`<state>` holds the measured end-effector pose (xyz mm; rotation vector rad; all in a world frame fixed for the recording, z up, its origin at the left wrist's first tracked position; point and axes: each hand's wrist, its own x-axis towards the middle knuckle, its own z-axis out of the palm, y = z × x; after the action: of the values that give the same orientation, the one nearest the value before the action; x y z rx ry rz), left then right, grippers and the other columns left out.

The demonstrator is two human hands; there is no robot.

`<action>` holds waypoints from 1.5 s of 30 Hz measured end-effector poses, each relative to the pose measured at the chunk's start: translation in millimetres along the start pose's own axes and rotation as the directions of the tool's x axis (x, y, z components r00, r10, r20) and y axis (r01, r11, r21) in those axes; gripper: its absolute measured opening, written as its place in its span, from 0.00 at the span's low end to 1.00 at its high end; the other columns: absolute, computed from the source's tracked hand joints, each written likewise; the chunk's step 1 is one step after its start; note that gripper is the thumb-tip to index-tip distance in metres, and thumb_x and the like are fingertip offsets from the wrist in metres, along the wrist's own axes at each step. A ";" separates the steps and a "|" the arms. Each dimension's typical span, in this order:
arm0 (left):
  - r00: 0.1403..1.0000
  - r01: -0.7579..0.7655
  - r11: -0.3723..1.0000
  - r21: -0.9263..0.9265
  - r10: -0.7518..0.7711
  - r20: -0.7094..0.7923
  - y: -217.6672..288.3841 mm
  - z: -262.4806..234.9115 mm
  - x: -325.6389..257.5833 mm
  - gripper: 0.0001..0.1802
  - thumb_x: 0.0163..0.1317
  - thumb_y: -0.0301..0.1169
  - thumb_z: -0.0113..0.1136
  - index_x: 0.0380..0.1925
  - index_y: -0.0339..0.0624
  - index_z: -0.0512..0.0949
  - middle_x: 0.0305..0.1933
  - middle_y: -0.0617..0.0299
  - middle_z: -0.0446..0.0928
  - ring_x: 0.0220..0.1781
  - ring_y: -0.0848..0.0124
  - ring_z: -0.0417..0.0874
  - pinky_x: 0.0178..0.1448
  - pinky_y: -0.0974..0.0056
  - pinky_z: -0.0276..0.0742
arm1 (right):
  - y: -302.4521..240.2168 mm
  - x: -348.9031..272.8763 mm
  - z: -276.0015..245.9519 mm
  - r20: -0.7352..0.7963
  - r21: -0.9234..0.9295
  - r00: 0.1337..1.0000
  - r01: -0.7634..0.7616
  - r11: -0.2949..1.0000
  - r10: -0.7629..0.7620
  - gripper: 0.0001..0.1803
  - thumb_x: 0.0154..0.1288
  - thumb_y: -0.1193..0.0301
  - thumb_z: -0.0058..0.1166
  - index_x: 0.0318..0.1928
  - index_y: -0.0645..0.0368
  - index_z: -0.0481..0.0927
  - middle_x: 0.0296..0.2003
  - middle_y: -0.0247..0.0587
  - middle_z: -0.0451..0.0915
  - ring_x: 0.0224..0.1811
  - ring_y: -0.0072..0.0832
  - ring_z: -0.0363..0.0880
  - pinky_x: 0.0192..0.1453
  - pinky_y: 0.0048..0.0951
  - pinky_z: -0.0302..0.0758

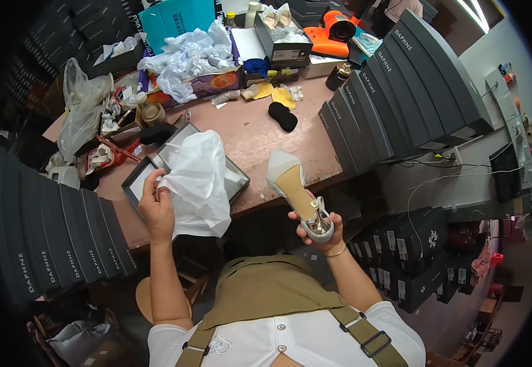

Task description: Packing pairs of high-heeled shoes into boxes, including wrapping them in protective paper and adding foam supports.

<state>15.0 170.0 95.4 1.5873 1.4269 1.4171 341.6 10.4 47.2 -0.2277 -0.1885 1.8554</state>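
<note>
My left hand pinches the edge of a sheet of white tissue paper, which hangs partly over an open dark grey shoebox on the table. Held in my right hand is a high-heeled shoe, its tan sole facing up and its toe pointing away from me. The shoe's upper looks pale silvery, and a shiny metallic heel part sits near my fingers. What else lies inside the box is mostly hidden by the paper.
Stacks of dark shoeboxes rise on the left and right. Crumpled tissue fills a carton at the back. A black pad, yellow cloths, a dark bottle and an orange tool lie on the pink table.
</note>
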 end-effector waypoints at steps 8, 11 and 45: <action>0.963 0.073 0.997 0.020 -0.075 0.259 52.0 80.1 -116.9 0.14 0.57 0.20 0.49 0.42 0.34 0.80 0.38 0.57 0.80 0.39 0.74 0.80 0.44 0.70 0.73 | -37.0 -62.6 -14.5 0.001 -0.191 1.000 -0.030 0.981 0.030 0.45 0.59 0.53 0.56 0.71 0.41 0.47 0.59 0.61 0.64 0.42 0.43 0.78 0.32 0.32 0.82; 0.941 0.147 0.988 -0.055 -0.123 0.316 48.3 111.0 -157.5 0.12 0.57 0.21 0.51 0.39 0.34 0.80 0.35 0.59 0.80 0.34 0.76 0.78 0.40 0.71 0.72 | -51.0 -94.3 -17.1 -0.007 -0.258 0.999 -0.037 0.966 0.036 0.48 0.55 0.54 0.59 0.72 0.42 0.45 0.58 0.57 0.66 0.42 0.42 0.79 0.34 0.32 0.82; 0.897 0.433 0.775 -0.460 -0.319 0.307 64.7 192.2 -249.9 0.09 0.62 0.21 0.53 0.42 0.34 0.76 0.34 0.67 0.77 0.32 0.81 0.75 0.38 0.75 0.71 | -62.9 -183.4 -57.8 -0.105 -0.155 0.952 -0.301 0.941 0.288 0.47 0.54 0.51 0.61 0.70 0.47 0.51 0.55 0.61 0.68 0.41 0.47 0.79 0.31 0.32 0.80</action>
<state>249.0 -37.8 20.1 0.9962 1.0385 1.2081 466.4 -146.0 17.7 -0.4696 -0.2682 2.1252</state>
